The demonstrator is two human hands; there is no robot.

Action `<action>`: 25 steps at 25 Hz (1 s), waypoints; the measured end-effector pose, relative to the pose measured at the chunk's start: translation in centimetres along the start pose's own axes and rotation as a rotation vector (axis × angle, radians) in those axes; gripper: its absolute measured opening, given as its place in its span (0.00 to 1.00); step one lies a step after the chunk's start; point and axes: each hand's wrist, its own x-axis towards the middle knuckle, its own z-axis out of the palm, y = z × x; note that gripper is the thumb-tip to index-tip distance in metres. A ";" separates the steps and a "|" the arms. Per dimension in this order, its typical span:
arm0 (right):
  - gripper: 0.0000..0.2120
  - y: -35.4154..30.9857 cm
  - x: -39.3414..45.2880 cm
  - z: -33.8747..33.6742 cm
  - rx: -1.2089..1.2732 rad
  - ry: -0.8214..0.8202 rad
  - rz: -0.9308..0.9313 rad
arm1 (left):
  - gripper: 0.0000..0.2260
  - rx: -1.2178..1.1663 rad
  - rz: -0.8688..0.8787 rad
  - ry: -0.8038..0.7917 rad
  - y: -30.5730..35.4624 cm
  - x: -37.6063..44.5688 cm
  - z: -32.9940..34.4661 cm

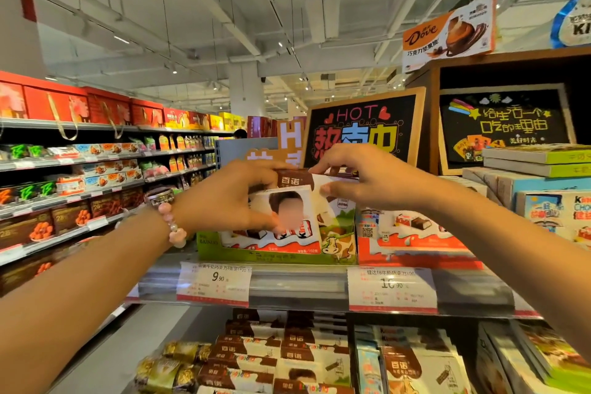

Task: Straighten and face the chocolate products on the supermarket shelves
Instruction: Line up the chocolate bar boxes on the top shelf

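While the left hand pinches a white chocolate box at its left edge, the right hand pinches the brown-topped pack behind it. Both stand in a green tray on the shelf.

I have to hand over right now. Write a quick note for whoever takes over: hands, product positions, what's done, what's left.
Left hand grips the front white chocolate box standing in the green display tray.
Right hand pinches the top edge of the packs behind it.
The red-and-white Kinder tray beside it is untouched.
Done: nothing visibly finished.
Left: seat this box square and facing out, then tidy the jumbled brown-and-white packs on the shelf below.
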 end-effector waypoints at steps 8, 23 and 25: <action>0.13 -5.3 2.8 0.3 -0.316 -0.117 -0.059 | 0.19 0.028 -0.024 -0.063 0.4 0.3 -1.1; 0.07 -0.5 -3.4 -7.7 0.109 0.291 0.233 | 0.20 -0.094 -0.160 -0.087 2.2 2.6 -1.0; 0.07 0.7 -5.5 -7.9 0.186 0.347 0.339 | 0.20 0.013 -0.105 -0.037 3.2 3.0 -0.2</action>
